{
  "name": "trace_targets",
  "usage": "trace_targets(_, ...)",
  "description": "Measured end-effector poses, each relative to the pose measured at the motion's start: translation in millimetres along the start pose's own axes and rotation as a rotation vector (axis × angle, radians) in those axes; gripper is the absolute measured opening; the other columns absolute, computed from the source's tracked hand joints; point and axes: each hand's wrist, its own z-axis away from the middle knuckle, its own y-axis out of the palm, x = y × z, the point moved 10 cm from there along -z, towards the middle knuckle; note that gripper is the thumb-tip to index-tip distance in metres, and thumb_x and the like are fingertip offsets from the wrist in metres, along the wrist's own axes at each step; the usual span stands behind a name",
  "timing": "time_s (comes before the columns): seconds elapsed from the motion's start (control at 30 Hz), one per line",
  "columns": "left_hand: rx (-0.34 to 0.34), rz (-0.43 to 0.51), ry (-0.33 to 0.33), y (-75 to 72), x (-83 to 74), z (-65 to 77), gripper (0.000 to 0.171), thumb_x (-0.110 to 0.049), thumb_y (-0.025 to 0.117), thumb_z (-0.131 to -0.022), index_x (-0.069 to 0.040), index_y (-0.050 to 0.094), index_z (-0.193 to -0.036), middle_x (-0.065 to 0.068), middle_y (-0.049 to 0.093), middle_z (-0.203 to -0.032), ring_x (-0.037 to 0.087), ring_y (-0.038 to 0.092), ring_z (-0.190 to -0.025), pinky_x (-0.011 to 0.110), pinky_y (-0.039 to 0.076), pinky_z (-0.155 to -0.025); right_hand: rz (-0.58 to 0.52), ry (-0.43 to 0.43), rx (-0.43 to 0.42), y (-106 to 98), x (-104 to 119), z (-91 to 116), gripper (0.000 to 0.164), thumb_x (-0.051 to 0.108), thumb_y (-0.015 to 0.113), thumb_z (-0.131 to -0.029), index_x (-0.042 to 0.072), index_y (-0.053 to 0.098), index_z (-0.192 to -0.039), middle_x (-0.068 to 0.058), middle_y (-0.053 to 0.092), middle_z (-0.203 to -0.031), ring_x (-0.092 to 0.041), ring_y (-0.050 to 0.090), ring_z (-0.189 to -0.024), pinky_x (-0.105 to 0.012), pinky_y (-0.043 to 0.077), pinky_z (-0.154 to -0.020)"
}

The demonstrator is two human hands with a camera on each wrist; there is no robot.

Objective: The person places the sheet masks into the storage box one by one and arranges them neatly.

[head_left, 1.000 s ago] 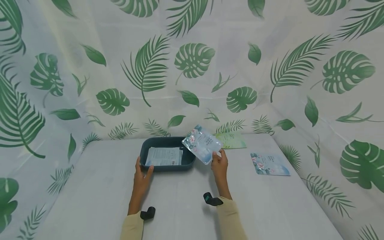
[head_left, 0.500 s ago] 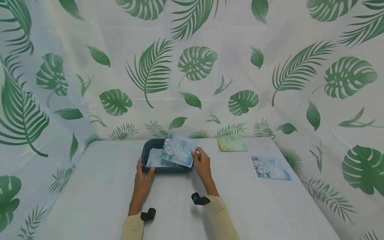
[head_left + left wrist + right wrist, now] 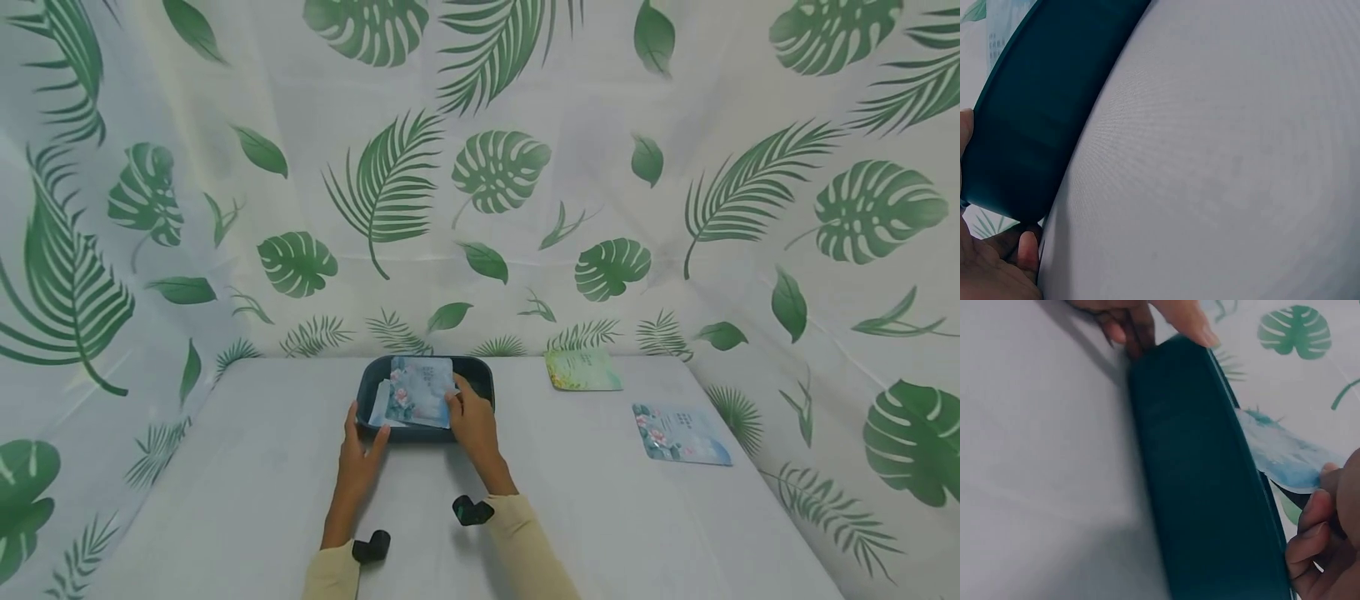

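In the head view, a dark teal rectangular plastic tub [image 3: 480, 373] stands near the back of the white table. My left hand [image 3: 358, 467] holds its front left corner, and in the right wrist view that thumb lies on the rim. Between thumb and fingers, my right hand [image 3: 476, 425] pinches the right edge of a blue flowered face mask packet [image 3: 420, 390], held over the tub's opening. Pale packets [image 3: 380, 404] inside the tub are mostly hidden under it. The right wrist view shows the held blue packet [image 3: 1285, 453] by the tub's long wall [image 3: 1204, 469].
To the tub's right lies a green-yellow packet [image 3: 583, 370] near the table's back edge. Farther right and closer lies another blue flowered packet [image 3: 682, 434]. A leaf-printed white cloth [image 3: 525, 275] hangs behind and at both sides of the table [image 3: 240, 500].
My right hand has carried the blue packet leftward, from the tub's right side to over its opening. My left hand keeps its hold on the corner. The head view has tilted up slightly.
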Motion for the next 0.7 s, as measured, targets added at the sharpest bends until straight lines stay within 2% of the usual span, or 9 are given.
trace_targets(0.13,0.002,0.007,0.004,0.1,-1.9,1.2,0.081,-0.038,0.057,-0.099,-0.012,0.008,-0.157,0.028,0.017,-0.160,0.047,0.022,-0.146,0.062,0.029,-0.111,0.048,-0.015,0.039,7.3,2.5,1.5,0.044,0.013,0.063,-0.094,0.011,0.055,-0.137,-0.010,0.074,-0.090,-0.017,0.066,-0.065,-0.027,0.046,-0.053)
trace_targets(0.33,0.013,0.005,-0.004,0.5,-3.0,1.7,0.081,-0.037,0.056,-0.099,-0.012,0.006,-0.157,0.028,0.016,-0.160,0.046,0.021,-0.146,0.062,0.029,-0.111,0.041,0.033,0.049,10.2,-2.2,4.3,0.045,0.010,0.068,-0.090,0.010,0.058,-0.134,-0.007,0.072,-0.087,-0.009,0.056,-0.058,-0.023,0.041,-0.051)
trace_targets(0.7,0.016,0.000,-0.010,1.5,-1.5,2.1,0.081,-0.038,0.056,-0.099,-0.013,0.006,-0.157,0.028,0.016,-0.160,0.045,0.020,-0.147,0.062,0.029,-0.112,0.064,0.093,0.037,12.2,-8.4,4.2,0.042,0.014,0.073,-0.086,0.008,0.063,-0.127,-0.004,0.071,-0.085,-0.006,0.047,-0.056,-0.021,0.035,-0.050)
